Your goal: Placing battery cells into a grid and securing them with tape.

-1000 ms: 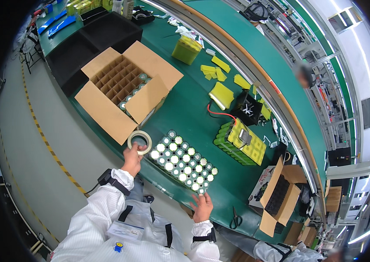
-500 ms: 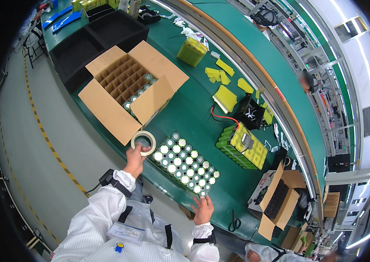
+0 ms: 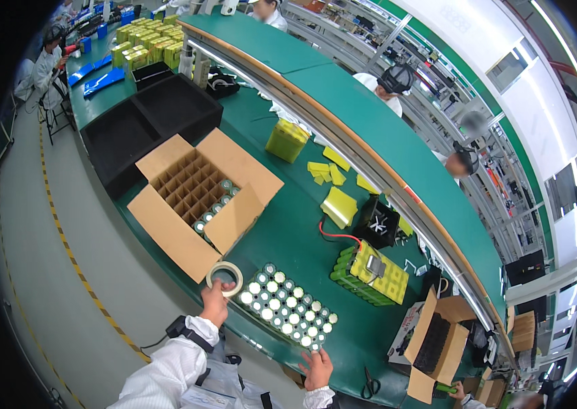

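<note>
My left hand (image 3: 215,305) grips a roll of pale masking tape (image 3: 238,279), held at the near left corner of a block of round battery cells (image 3: 287,305). The cells stand upright in black holders, some ends bright white and others greyish green. My right hand (image 3: 317,371) is at the block's near right corner, fingers apart, fingertips at its edge. Whether a strip of tape runs between my hands cannot be made out. Beyond the block stands a yellow-topped battery pack (image 3: 387,279) with a red cable.
An open carton (image 3: 171,228) with dividers and some cells lies left; black foam trays (image 3: 159,116) sit behind. Yellow sheets (image 3: 338,206), a black bin (image 3: 378,223), scissors (image 3: 370,384) and another open carton (image 3: 446,354) lie right. A co-worker's hand (image 3: 459,391) is beside that carton.
The view has tilted up, so the table's things sit lower and more co-workers show at the back. My hands keep their places at the cell block. A co-worker's hand now shows by the right carton.
</note>
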Available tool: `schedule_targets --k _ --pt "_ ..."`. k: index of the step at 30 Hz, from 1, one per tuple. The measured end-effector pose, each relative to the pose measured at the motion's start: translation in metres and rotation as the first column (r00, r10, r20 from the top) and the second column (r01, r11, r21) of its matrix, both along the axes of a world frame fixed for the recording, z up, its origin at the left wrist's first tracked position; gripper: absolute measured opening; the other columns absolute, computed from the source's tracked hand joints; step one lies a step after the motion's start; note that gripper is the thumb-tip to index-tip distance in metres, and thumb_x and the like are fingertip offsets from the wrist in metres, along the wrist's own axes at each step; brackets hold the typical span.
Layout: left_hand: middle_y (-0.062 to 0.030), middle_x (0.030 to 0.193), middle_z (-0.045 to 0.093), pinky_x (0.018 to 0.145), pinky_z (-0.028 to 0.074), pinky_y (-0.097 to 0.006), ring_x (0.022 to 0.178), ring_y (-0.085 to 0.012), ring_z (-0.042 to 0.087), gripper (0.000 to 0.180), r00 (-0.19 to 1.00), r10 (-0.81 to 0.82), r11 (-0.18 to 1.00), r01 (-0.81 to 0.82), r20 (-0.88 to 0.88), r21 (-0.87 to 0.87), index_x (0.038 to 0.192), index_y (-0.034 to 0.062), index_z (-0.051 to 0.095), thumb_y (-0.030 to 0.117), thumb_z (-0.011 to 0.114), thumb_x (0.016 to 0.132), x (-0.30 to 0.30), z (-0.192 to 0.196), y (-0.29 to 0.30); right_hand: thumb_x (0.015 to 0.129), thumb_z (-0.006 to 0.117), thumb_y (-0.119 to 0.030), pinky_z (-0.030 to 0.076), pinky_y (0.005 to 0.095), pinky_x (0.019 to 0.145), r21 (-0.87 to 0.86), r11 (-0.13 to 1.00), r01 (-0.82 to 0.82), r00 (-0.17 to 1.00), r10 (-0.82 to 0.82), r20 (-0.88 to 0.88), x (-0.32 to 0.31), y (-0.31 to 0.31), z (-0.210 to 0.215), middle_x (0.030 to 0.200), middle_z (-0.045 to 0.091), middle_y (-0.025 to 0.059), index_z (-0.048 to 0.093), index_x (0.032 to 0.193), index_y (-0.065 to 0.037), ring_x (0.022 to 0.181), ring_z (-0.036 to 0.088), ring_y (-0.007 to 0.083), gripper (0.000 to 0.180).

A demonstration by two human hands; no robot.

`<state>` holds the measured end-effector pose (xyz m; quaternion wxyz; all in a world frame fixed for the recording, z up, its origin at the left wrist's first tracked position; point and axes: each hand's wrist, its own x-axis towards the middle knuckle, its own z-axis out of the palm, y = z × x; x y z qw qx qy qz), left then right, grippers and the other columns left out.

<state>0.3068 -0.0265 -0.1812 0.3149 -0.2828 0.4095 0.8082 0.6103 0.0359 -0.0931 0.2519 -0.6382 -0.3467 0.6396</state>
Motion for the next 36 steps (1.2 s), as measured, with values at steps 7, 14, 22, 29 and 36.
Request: schedule_targets --k 7,14,22,29,36 --pt "-0.008 0.079 0.056 0.077 0.057 -0.04 0.078 -0.0267 0.067 0.013 0.999 -0.009 1.0 0.008 -0.031 -0.027 0.094 -0.0009 0.049 0.012 0.049 0.099 -0.005 -0.009 0.007 0.092 0.057 -0.016 0.046 0.0508 0.083 -0.009 1.0 0.025 0.999 -0.025 0.021 0.0 0.001 0.001 0.12 0.059 0.0056 0.045 0.137 -0.005 0.107 0.062 0.0268 0.048" --pt "-0.0111 0.079 0.057 0.078 0.057 -0.04 0.08 -0.0297 0.068 0.015 0.995 0.09 0.996 -0.089 -0.05 0.016 0.089 -0.0029 0.049 0.01 0.051 0.096 -0.004 -0.011 0.011 0.092 0.058 -0.018 0.047 0.0483 0.082 -0.011 1.0 0.016 1.0 -0.016 0.007 -0.007 0.002 0.004 0.122 0.058 0.0069 0.042 0.139 -0.004 0.108 0.061 0.0267 0.052" --pt "-0.0098 0.078 0.056 0.075 0.058 -0.041 0.08 -0.0295 0.068 0.016 0.994 0.085 0.996 -0.085 -0.062 0.011 0.093 -0.0028 0.047 0.012 0.051 0.097 0.001 -0.015 0.012 0.093 0.058 -0.021 0.043 0.0557 0.09 -0.009 1.0 -0.002 1.0 0.002 -0.003 -0.001 0.001 0.006 0.127 0.054 0.0091 0.038 0.141 -0.004 0.114 0.057 0.0315 0.054" --pt "-0.0114 0.078 0.057 0.077 0.058 -0.04 0.078 -0.0297 0.068 0.014 0.995 0.074 0.997 -0.075 -0.063 -0.011 0.093 -0.0041 0.048 0.009 0.053 0.096 -0.005 -0.026 0.008 0.092 0.063 -0.018 0.045 0.0446 0.092 0.001 1.0 -0.009 0.999 0.009 -0.04 0.003 0.004 -0.005 0.126 0.056 0.0079 0.043 0.138 -0.001 0.111 0.06 0.0251 0.053" --pt "-0.0116 0.082 0.057 0.078 0.058 -0.042 0.081 -0.0294 0.068 0.017 0.995 0.04 0.999 -0.04 -0.088 0.001 0.099 -0.0051 0.048 0.011 0.051 0.098 -0.004 -0.028 0.004 0.093 0.062 -0.019 0.041 0.0493 0.101 0.006 0.998 -0.055 0.994 0.055 -0.092 0.021 0.006 -0.013 0.133 0.051 0.0133 0.036 0.142 -0.001 0.119 0.054 0.0309 0.058"
